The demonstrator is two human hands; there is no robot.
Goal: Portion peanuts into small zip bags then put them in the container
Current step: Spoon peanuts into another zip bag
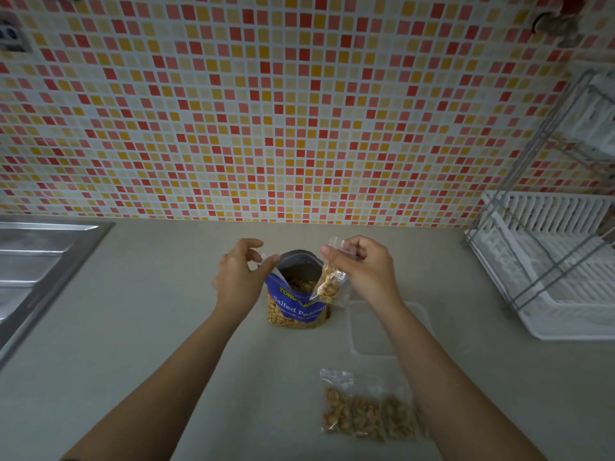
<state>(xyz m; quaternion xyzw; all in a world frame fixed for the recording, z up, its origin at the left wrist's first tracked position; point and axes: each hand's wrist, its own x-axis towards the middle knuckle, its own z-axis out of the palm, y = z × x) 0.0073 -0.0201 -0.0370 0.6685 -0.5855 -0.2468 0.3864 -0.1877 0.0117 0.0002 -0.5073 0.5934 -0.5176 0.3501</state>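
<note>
Wall: one mosaic-tiled wall in red, orange and cream squares fills the far half of the view.
Worktop: one pale grey worktop carries everything.
Sink: one steel sink at the left edge.
Dish rack: one white dish rack in a wire frame at the right.
Container: one clear, shallow container lies right of centre, partly under the right forearm.
Peanut bag: one blue bag of salted peanuts stands at centre, mouth open, nuts visible inside.
Filled zip bags: two. One zip bag on the worktop lies near, in front of the container; one held zip bag hangs just right of the blue bag's mouth.
Left hand: fingers narrowly pinched on the left rim of the blue bag's mouth.
Right hand: fingers closed on the top edge of the held zip bag, which dangles below with peanuts in its lower part.
</note>
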